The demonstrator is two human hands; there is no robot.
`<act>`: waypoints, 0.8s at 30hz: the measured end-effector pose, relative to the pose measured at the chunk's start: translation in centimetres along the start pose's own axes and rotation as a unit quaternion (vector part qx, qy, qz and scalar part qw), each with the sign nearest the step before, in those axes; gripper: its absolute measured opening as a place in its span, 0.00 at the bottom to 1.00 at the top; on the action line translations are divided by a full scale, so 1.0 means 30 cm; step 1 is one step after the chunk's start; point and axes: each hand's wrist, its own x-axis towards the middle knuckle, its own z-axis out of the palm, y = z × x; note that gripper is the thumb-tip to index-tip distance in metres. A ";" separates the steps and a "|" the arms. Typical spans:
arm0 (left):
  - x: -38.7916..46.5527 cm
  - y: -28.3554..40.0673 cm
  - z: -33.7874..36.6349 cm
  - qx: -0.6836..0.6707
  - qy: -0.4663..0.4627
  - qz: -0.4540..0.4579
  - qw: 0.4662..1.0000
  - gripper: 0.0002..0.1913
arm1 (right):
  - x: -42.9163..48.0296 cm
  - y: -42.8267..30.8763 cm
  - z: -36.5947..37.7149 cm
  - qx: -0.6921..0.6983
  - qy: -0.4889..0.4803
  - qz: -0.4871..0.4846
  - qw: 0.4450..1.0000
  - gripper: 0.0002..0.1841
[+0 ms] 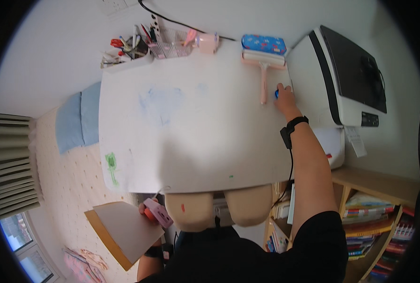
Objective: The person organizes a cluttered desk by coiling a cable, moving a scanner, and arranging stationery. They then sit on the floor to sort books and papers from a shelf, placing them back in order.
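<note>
My right hand [286, 99] is at the right edge of the white desk [196, 141], with its fingers around a small blue object [276, 93], mostly hidden. Left of it lies a pink-handled lint roller [263, 79] with a white roll. Below the desk's front edge, my left hand [143, 208] is largely covered by what it holds. That is a pink plastic device [158, 213] with a cord loop, an orange-red round object [149, 214], and a pale sheet [128, 226] over a yellow-brown folder or envelope [107, 240].
A blue patterned pencil case [264, 44] lies behind the roller. A white printer [312, 78] stands right of the desk. Pen holders [134, 53] and a pink container [208, 43] line the back. A bookshelf [369, 177] is at lower right, a bed [72, 177] at left.
</note>
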 end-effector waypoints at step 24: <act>-0.132 -0.095 0.173 -0.072 0.012 -0.092 0.993 0.08 | -0.866 0.101 -0.102 0.236 0.045 -0.072 0.968 0.22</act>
